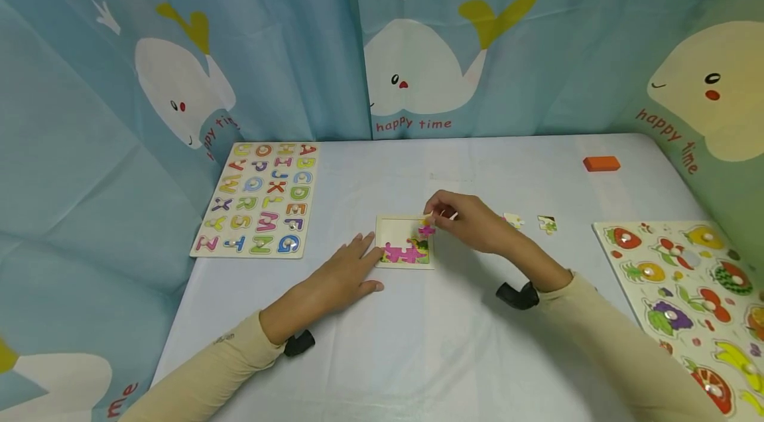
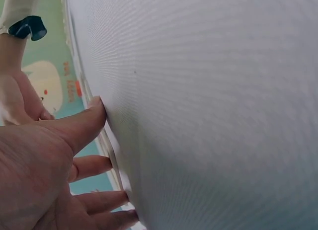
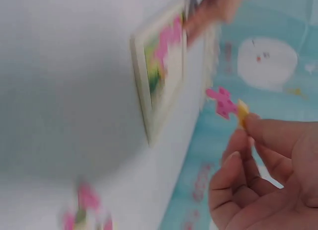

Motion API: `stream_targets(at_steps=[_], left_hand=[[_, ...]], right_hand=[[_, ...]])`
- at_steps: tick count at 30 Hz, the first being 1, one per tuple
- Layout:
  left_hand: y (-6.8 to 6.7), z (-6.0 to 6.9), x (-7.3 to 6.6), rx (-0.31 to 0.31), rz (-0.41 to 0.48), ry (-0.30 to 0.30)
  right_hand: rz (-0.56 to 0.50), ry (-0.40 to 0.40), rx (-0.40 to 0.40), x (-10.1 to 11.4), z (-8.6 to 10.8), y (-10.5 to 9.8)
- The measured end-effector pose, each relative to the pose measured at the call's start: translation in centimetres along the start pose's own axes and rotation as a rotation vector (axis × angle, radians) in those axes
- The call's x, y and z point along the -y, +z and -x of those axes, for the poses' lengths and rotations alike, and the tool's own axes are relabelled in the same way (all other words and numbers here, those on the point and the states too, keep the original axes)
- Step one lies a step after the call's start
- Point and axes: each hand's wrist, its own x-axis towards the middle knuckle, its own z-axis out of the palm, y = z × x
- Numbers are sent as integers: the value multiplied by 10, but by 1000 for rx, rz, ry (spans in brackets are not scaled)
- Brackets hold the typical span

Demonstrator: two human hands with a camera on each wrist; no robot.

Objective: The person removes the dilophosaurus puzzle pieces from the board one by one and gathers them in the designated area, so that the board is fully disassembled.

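A small jigsaw puzzle frame (image 1: 404, 217) lies mid-table, with pink and green pieces fitted along its bottom and lower right. My right hand (image 1: 468, 217) pinches a pink and yellow puzzle piece (image 3: 223, 103) between thumb and fingertips, over the frame's upper right corner. The right wrist view shows that piece held apart from the frame. Fingers spread, my left hand (image 1: 343, 274) rests at the frame's lower left, its fingertips touching the edge. In the left wrist view the left hand's thumb (image 2: 87, 120) and fingers lie against the white tabletop.
Two loose puzzle pieces (image 1: 546, 224) lie right of the frame, partly behind the right forearm. An alphabet board (image 1: 255, 200) stands at the left, a fruit board (image 1: 686, 289) at the right. An orange block (image 1: 601, 164) sits at the back right. Whale-printed curtains surround the table.
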Motion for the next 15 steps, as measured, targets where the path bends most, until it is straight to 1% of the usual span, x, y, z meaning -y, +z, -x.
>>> stream_targets(at_steps=[4, 8, 12, 15], left_hand=[[1, 1, 0, 0, 1, -5], [1, 1, -1, -1, -1, -6], [1, 1, -1, 1, -2, -8], [0, 1, -1, 2, -4, -11]], right_hand=[[44, 46, 12, -13, 17, -28], [121, 80, 17, -31, 35, -51], [176, 124, 42, -52, 54, -68], [159, 150, 70, -66, 66, -77]])
